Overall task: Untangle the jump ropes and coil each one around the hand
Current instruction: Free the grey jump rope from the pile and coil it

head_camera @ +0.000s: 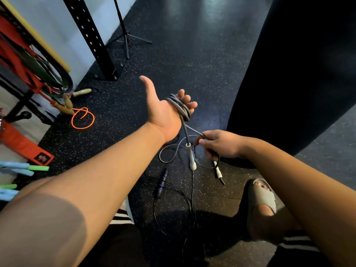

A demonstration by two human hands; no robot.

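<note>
Several loops of the grey jump rope (183,109) are already wound around our left hand (161,112), which we're holding up palm-up over the floor (192,64). The thumb sticks out straight and the fingers (185,99) curl over the coil, so that grip is closed on the rope. One white handle (191,157) hangs off the coil just below the wrist. Our right hand (221,145) is a bit lower, its grip pinching the loose grey strand between thumb and fingers. The other white handle (217,170) dangles right under it, and some slack grey rope loops on the floor between the two hands. A thin black jump rope (190,205) with a dark handle (161,184) is sprawled on the floor near our sandal (262,197). Well off to the left there's an orange rope (82,118) curled up beside some wooden handles (82,91), close to the rack post (90,37). A big black bag (298,74) fills the right side.
</note>
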